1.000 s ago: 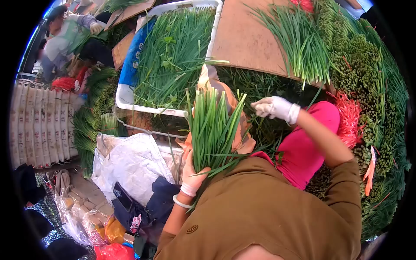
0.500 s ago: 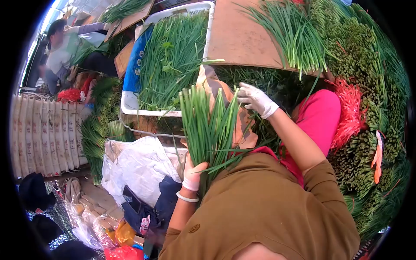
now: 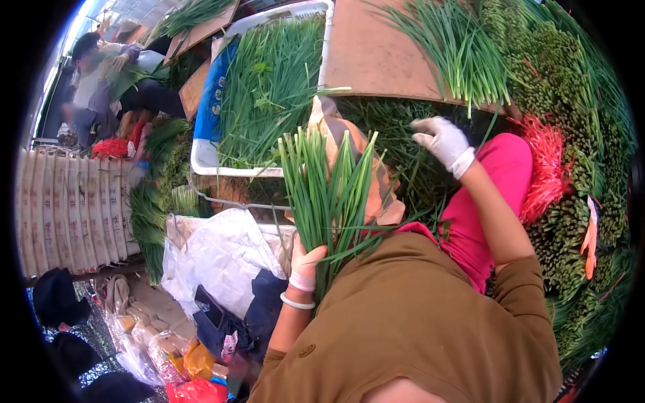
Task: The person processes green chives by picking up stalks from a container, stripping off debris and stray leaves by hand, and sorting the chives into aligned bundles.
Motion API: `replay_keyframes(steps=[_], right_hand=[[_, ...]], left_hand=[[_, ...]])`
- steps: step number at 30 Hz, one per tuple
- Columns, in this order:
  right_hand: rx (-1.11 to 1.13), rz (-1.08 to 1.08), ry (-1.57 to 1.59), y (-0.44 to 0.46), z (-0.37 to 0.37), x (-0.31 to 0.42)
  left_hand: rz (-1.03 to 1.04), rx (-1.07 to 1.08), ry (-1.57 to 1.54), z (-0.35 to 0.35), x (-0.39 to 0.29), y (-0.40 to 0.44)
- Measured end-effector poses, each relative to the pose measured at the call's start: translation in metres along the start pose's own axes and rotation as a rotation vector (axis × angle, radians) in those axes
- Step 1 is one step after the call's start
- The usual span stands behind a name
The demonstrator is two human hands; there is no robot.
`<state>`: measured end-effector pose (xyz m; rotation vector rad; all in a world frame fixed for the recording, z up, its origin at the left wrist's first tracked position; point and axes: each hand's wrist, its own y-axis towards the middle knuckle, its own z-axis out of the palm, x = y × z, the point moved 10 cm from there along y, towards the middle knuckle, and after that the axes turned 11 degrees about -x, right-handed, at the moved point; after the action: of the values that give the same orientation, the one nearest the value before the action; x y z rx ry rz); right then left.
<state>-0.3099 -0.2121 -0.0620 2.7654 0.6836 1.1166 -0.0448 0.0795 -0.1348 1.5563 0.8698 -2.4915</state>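
My left hand (image 3: 306, 263), gloved and with a white ring at its wrist, is wrapped round the lower part of a bunch of garlic chives (image 3: 324, 191). The bunch stands in front of my chest with its pale cut ends upward and a few leaves splaying to the right. My right hand (image 3: 445, 144), in a white glove, is apart from the bunch, above a heap of loose dark leaves (image 3: 416, 171). Its fingers are loosely bent and I see nothing between them. A striped orange cloth (image 3: 346, 138) lies behind the bunch.
A white crate (image 3: 201, 164) full of green leaves stands ahead. To its right, more chives (image 3: 463, 60) lie on a brown board (image 3: 376, 54). Stacked bundles (image 3: 557, 80) and red plastic strands (image 3: 543, 168) line the right side. Another person (image 3: 94, 87) sits at the far left.
My right hand has moved right, away from the bunch's tips. My left hand keeps its hold on the chives, nearly in place. The other person's arm has drawn in.
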Motion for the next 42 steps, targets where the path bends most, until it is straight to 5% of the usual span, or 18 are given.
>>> replay_keyframes(steps=[2,7,17,25,30,33,37,38,41,42], right_hand=[[0.304,0.574,0.725,-0.024,0.055,0.02],[0.209,0.716,1.32,-0.017,0.113,0.071],[0.167,0.684,1.492,-0.021,0.098,0.102],[0.121,0.562,1.343,-0.015,0.076,0.116],[0.202,0.7,1.532,-0.028,0.085,0.094],[0.206,0.74,1.542,-0.03,0.09,0.089],[0.156,0.73,1.466,-0.028,0.096,0.081],[0.131,0.74,1.457,-0.028,0.092,0.086],[0.086,0.652,1.359,-0.029,0.088,0.078],[0.076,0.657,1.329,-0.031,0.089,0.073]], left_hand=[[0.039,-0.012,0.037,0.003,-0.006,-0.001],[0.119,0.0,0.149,0.024,-0.03,-0.009],[0.084,-0.037,0.124,0.031,-0.034,-0.011],[0.478,-0.028,0.876,0.081,-0.078,-0.037],[0.108,0.262,0.76,0.089,-0.086,-0.021],[0.352,0.261,0.958,0.076,-0.107,0.021],[0.343,0.1,0.648,0.11,-0.117,0.076],[0.514,0.111,0.828,0.141,-0.127,0.073],[0.5,0.144,0.85,0.155,-0.125,0.083],[0.435,0.144,0.635,0.143,-0.12,0.094]])
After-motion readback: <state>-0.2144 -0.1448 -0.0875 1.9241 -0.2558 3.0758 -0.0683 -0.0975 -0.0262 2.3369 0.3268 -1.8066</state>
